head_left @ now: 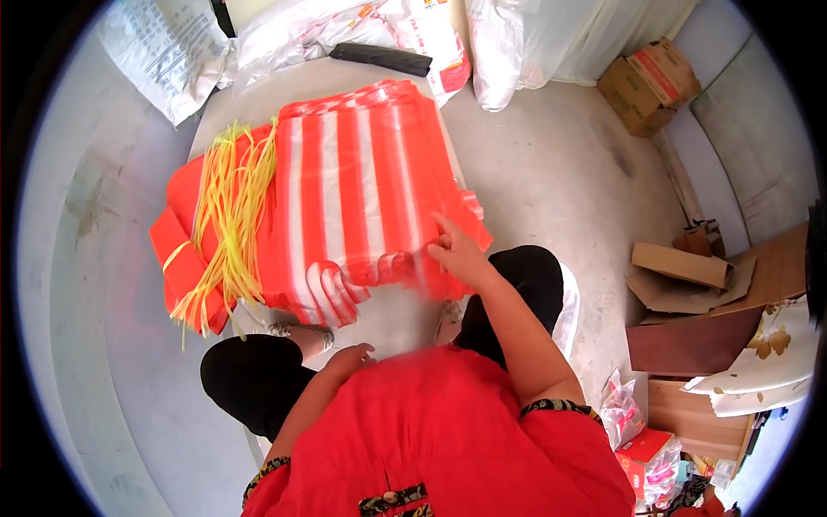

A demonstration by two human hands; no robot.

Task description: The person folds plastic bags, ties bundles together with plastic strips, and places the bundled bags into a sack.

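Observation:
A stack of red-and-white striped plastic bags [353, 189] lies in front of me, its lower edges curled and wavy. My right hand [458, 252] is at the right edge of the stack, index finger and thumb apart, with no bag visibly gripped. Close to my belly, below the stack, my left hand [349, 358] hangs with its fingers loosely out and nothing seen in it; part of it is hidden by my body. A bundle of yellow plastic strips [231, 215] lies left of the striped bags, over folded red bags [177, 250].
A black rolled item [381, 59] lies at the far end of the table [226, 105], before white plastic sacks [301, 39]. Cardboard boxes [648, 86] stand by the wall. At right are an open carton [689, 276] and a plastic bag [620, 409].

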